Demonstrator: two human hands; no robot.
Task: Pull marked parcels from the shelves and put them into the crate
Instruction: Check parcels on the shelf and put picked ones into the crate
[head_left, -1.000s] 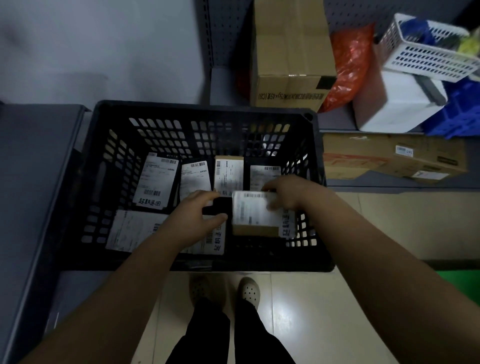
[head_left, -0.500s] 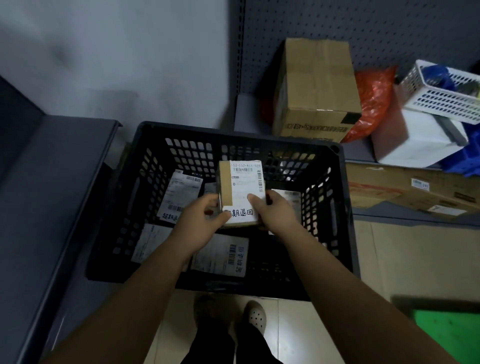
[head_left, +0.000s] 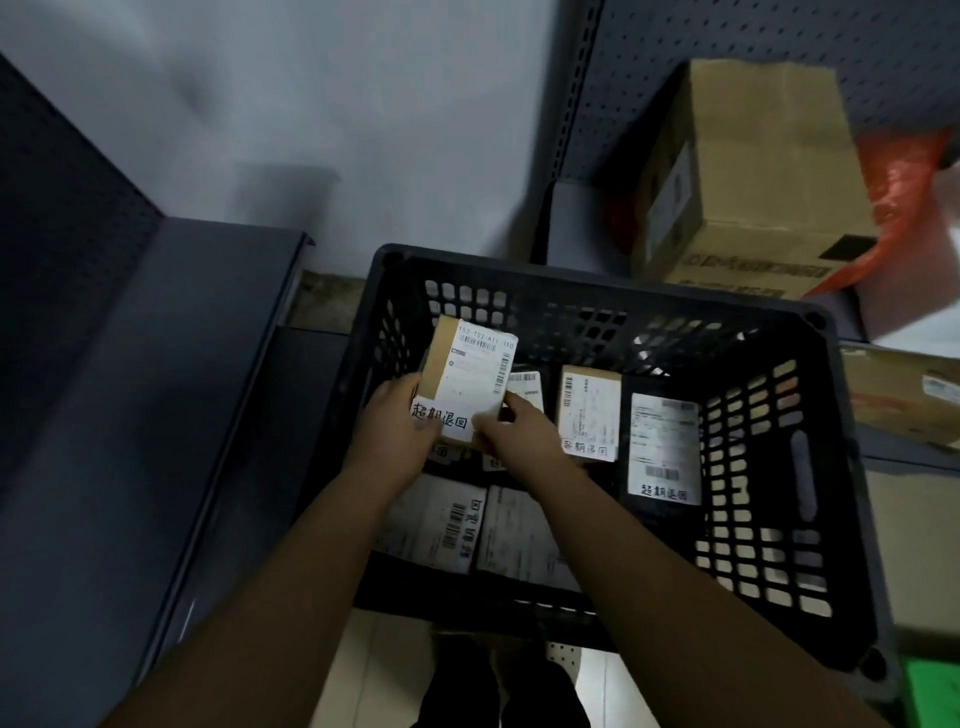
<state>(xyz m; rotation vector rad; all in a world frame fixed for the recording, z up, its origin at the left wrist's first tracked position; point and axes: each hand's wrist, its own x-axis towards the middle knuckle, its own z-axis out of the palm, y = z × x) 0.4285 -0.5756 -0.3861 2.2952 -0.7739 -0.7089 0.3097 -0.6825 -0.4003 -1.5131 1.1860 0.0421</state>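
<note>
A small brown parcel (head_left: 470, 374) with a white label and black handwriting stands upright over the left part of the black plastic crate (head_left: 802, 462). My left hand (head_left: 397, 428) grips its lower left edge. My right hand (head_left: 514, 434) pinches its lower right corner. Several marked parcels lie flat on the crate floor, among them one (head_left: 589, 413) in the middle and one (head_left: 662, 449) to the right. More labelled parcels (head_left: 441, 522) lie nearer me, partly hidden by my forearms.
A grey metal shelf (head_left: 130, 415) runs along the left. A large cardboard box (head_left: 748, 182) and an orange bag (head_left: 901, 187) sit on the shelf behind the crate. Flattened cardboard (head_left: 898, 400) lies on a lower shelf at right. My feet (head_left: 498, 696) are below.
Both hands lifted the small parcel from the crate's right side, turned it upright and carried it over the left part. The camera view swung left.
</note>
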